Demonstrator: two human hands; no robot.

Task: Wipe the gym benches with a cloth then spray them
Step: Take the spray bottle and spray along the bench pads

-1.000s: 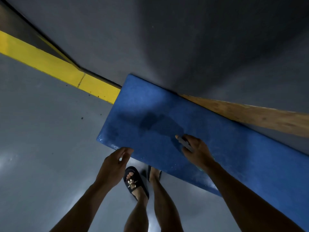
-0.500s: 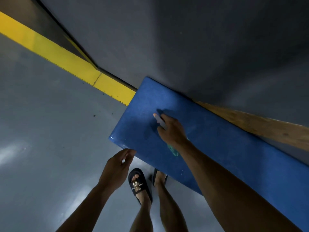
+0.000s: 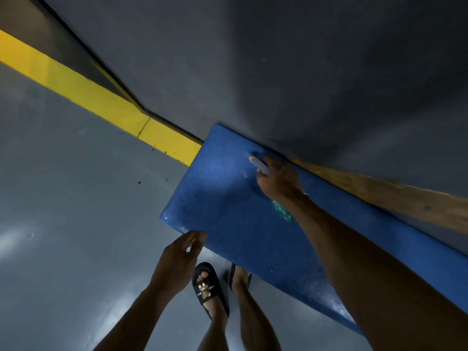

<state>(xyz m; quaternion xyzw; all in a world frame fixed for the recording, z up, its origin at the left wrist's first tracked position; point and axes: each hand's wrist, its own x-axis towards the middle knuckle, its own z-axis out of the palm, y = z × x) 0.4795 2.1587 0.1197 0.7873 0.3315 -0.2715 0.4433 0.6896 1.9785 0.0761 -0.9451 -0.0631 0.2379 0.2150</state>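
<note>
Right hand [image 3: 277, 179] holds spray bottle [image 3: 285, 211] over blue bench [image 3: 228, 219].

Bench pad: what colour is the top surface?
Blue, with a faint speckled sheen; the bench pad shows only in the head view, under the right hand.
</note>
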